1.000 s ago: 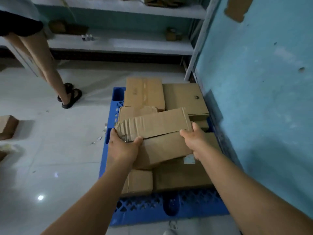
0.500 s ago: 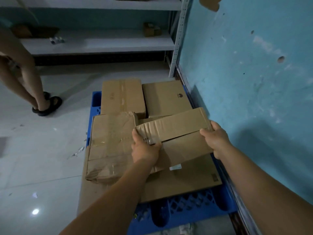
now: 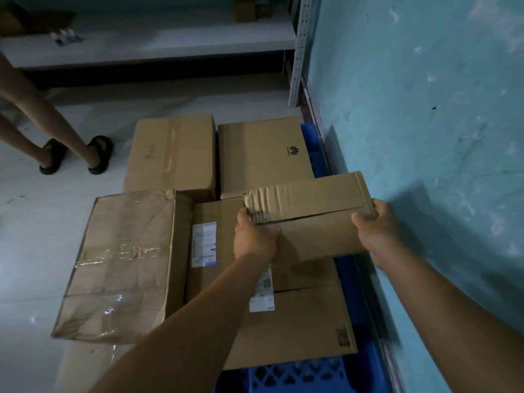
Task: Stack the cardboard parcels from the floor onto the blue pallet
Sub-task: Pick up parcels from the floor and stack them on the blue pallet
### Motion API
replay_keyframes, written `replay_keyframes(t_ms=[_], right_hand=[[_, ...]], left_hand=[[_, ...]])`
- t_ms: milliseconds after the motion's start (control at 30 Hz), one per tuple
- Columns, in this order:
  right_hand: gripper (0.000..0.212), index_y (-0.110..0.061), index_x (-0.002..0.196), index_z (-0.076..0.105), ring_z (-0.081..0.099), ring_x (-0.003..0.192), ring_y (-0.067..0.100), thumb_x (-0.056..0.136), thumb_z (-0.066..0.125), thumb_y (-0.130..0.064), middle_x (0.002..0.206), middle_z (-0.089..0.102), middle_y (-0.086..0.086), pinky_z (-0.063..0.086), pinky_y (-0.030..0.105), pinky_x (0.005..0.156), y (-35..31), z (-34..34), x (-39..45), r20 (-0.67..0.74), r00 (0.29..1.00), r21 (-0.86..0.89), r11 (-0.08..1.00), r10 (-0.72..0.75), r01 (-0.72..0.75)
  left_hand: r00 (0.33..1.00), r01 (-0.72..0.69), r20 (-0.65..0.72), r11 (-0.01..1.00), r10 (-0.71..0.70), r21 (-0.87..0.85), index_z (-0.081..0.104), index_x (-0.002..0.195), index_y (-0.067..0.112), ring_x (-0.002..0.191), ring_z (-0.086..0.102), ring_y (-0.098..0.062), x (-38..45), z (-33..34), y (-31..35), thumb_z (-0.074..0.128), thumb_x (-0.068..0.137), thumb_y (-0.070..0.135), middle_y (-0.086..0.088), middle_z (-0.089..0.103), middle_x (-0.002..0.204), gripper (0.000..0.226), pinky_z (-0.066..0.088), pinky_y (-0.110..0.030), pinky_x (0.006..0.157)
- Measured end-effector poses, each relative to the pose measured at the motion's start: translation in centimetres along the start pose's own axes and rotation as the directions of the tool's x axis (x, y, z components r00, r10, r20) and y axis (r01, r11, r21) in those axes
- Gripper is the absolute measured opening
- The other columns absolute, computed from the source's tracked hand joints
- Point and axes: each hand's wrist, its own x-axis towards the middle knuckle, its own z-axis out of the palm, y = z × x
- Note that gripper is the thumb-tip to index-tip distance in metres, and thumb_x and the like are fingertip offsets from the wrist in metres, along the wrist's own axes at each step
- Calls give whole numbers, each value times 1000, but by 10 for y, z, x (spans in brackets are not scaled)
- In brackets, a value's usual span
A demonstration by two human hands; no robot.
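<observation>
The person holds a long parcel (image 3: 317,211) by its two short ends over the pallet (image 3: 300,375); the left hand (image 3: 253,239) grips the crumpled left end, thumb on top and fingers curled under where they cannot be seen; the right hand (image 3: 374,225) clasps the right end, fingers wrapped round the far edge. The parcel's long axis runs left to right, tilted a little so the right end sits farther from the person and close to the blue wall (image 3: 425,137); both hands are at its ends, neither nearer than the other, so the load is shared evenly.

Below it lie parcels already stacked: a logo box (image 3: 263,154) at the back right, a taped box (image 3: 173,151) at the back left, a labelled box (image 3: 209,245) in the middle, a wide flat box (image 3: 297,321) at the front, and a crushed box (image 3: 122,265) overhanging the pallet's left side. The held parcel hangs above the seam between the logo box and the flat box; whether it touches either cannot be told.

The step in hand appears to be setting it down on the right side; the move likely turns on keeping that long axis level and squaring it to the boxes beneath, with the right hand kept clear of the wall. A second person's legs (image 3: 42,114) stand at the left, well apart.
</observation>
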Motion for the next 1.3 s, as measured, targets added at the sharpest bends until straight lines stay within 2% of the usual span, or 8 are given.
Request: replay_keyframes(t_ms=[267,400,500,767,933,1033,1167,1300], right_hand=[[50,-15,140,39,48,99,19,93,56,-13,131,51,10,39,31,81,38,27,65,29,999,-16,1000,16,-15],[63,-20,148,29,48,123,27,93,58,-18,142,45,7,41,36,94,53,51,93,71,997,-15,999,37,-36],[69,-24,151,21,42,131,27,94,58,-19,149,38,5,38,39,102,58,68,112,96,995,-8,1000,22,-22],[72,-31,152,14,41,131,24,95,55,-19,153,30,0,36,27,85,69,102,142,105,993,1,998,-56,56],[69,-30,152,16,40,132,25,95,55,-25,154,30,1,35,29,86,66,101,145,108,992,-61,995,-68,74],[65,-29,151,22,41,132,26,94,54,-31,151,34,2,40,35,94,68,95,138,77,996,-87,994,-53,59],[60,-33,148,28,42,128,30,93,52,-38,145,40,6,45,45,95,71,85,129,32,999,-188,982,-22,28],[70,-32,150,20,33,134,35,92,57,-37,153,20,9,43,45,96,70,86,115,-62,997,-240,969,40,-54]], left_hand=[[1000,-20,16,991,18,129,21,149,30,118,53,-28,65,43,-11,60,88,22,-5,50,137,73,46,-45,100],[1000,-28,2,987,28,156,22,149,28,120,52,-28,94,52,-23,64,87,19,-5,52,137,76,44,-42,102],[999,-38,-26,985,43,167,23,149,28,124,49,-29,111,56,-32,65,86,17,-5,51,138,77,42,-43,104],[994,-61,-83,984,76,170,25,148,27,124,49,-26,138,59,-50,65,87,17,-4,50,138,73,46,-42,101],[991,-37,-125,988,56,147,30,143,31,120,52,-27,138,57,-51,65,86,21,-4,53,134,68,48,-46,97],[991,-17,-127,990,35,139,22,144,40,117,52,-30,129,59,-53,65,83,29,-6,50,133,75,48,-52,95],[999,31,-22,970,-27,240,1,150,41,120,49,-35,112,62,-62,64,85,41,-14,42,137,91,45,-52,99],[999,29,25,920,-42,392,4,149,40,129,37,-37,99,65,-70,69,81,43,-14,27,141,93,39,-50,105]])
